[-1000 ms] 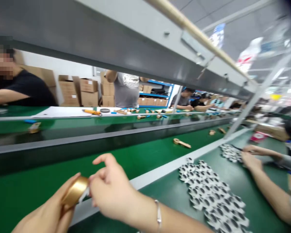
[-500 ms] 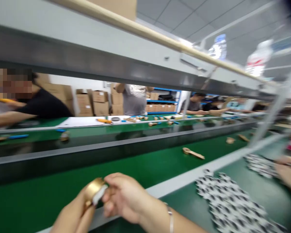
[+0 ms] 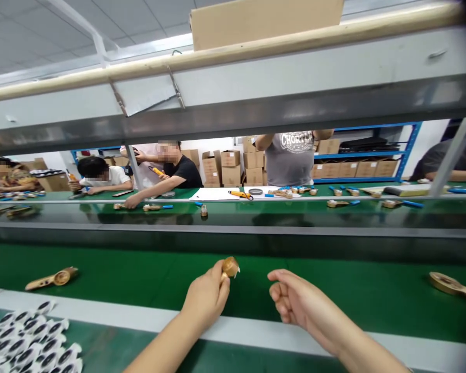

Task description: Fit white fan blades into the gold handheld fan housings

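The left hand point(image 3: 206, 292) pinches a small gold round piece point(image 3: 230, 267) between its fingers point(image 3: 219, 269), just above the green belt point(image 3: 120, 269). The right hand point(image 3: 297, 300) is close beside it, fingers point(image 3: 275, 290) loosely curled on nothing. Well past the left fingers lie a tan spoon-shaped part point(image 3: 52, 278) and a heap of black-and-white pieces point(image 3: 27, 342); another spoon-shaped part point(image 3: 454, 286) lies past the right hand.

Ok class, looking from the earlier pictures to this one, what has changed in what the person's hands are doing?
The right hand has let go of the gold-coloured round piece and moved away to the right. The left hand still holds that piece above the green conveyor belt. The head has turned, so the white-and-black pieces now show lower left, still heaped.
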`<state>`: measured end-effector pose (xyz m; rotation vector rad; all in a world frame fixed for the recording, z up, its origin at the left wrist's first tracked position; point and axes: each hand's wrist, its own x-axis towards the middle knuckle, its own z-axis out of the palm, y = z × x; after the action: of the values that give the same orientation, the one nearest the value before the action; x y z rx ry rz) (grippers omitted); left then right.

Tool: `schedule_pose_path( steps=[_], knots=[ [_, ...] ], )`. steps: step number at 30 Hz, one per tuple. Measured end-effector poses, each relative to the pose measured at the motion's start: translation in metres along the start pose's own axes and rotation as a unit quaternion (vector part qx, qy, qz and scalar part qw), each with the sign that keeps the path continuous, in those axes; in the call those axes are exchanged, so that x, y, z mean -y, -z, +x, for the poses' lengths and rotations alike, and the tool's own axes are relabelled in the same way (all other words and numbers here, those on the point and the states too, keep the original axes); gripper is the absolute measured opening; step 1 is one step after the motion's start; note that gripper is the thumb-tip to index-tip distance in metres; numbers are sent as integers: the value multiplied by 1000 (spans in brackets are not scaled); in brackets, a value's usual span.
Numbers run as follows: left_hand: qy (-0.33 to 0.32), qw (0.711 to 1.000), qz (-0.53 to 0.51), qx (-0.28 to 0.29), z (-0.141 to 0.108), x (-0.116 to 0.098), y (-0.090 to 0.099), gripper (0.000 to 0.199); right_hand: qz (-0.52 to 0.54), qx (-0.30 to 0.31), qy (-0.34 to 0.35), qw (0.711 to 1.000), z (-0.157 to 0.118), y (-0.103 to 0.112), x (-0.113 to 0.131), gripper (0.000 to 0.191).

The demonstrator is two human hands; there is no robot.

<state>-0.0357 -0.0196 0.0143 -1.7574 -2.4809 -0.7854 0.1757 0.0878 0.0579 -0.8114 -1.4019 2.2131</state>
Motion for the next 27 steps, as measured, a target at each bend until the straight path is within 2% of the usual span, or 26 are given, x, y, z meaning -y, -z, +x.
schedule_pose_path(
  steps=[2, 5, 9, 11, 14, 17, 19, 21, 24, 27],
  knots=[
    [-2, 998, 66, 3, 0, 7, -5, 39, -45, -14, 11, 999, 6, 6, -3, 26],
    [6, 996, 89, -5, 1, 11, -10, 29, -157, -69, 47, 984, 23, 22, -12, 28],
    [13, 992, 114, -49, 2, 9, -7, 39, -293, -142, 99, 940, 47, 64, -16, 17],
    [-13, 991, 116, -68, 1, 6, -4, 43, -346, -181, 117, 913, 55, 89, -12, 10],
    [-93, 991, 82, -60, -4, 1, -5, 35, -436, -261, 142, 849, 56, 121, -5, 5],
    [-163, 986, 40, -23, -6, 1, -10, 29, -514, -341, 147, 773, 52, 143, -1, 4],
    [-207, 978, 34, -12, -3, 6, -16, 28, -556, -399, 134, 717, 51, 157, 1, 7],
    [-237, 970, 33, -29, 3, 14, -23, 28, -584, -458, 105, 662, 52, 170, 1, 14],
    [-231, 971, 37, -43, 10, 26, -32, 34, -598, -537, 51, 592, 52, 187, 1, 20],
    [-214, 976, 23, -45, 12, 34, -39, 38, -588, -607, 3, 535, 49, 200, 3, 28]
  ],
)
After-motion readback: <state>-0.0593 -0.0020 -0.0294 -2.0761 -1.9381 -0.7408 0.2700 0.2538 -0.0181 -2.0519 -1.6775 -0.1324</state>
